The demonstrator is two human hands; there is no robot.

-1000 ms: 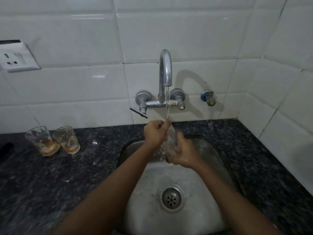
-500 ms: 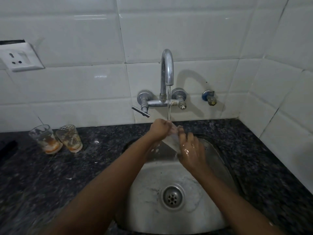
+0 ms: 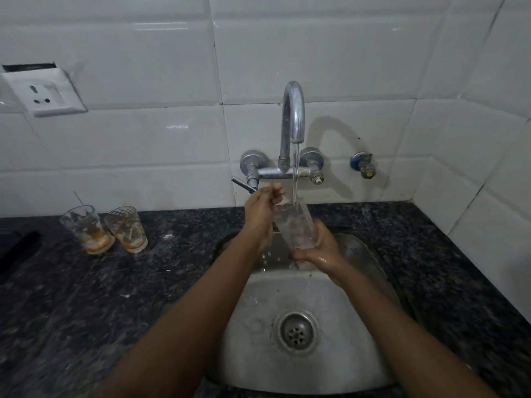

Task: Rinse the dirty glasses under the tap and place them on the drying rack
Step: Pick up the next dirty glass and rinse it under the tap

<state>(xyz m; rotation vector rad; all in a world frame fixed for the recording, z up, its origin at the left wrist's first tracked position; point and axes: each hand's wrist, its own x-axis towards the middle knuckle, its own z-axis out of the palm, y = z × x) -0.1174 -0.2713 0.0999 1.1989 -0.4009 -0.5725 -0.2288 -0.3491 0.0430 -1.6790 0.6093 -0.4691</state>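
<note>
We hold one glass [image 3: 296, 226] upright under the tap [image 3: 293, 116], over the back of the sink [image 3: 253, 334], with the stream falling straight into its open mouth. Our right hand [image 3: 317, 249] grips the glass at its base, fingers curled round the lower wall, so the glass rises up and slightly away from that hand, its long axis close to vertical with the rim leaning a little toward the wall. Our left hand [image 3: 263, 209] sits just beside the rim on the left; its fingers are bent near the lip, and we think they touch the rim or reach inside, though the blur there keeps us from saying whether they pinch it. Water runs off the base into the sink.

The rinse looks to be in its middle stage. The right hand carries the weight and is the nearer one for the coming move: tipping the glass out and lifting it away. We see no drying rack in this view, so we cannot judge which way the glass must travel.

Two dirty glasses [image 3: 105, 229], streaked with orange residue, stand side by side on the tabletop [image 3: 143, 282] well to the left of the sink, nearer our left hand.
</note>
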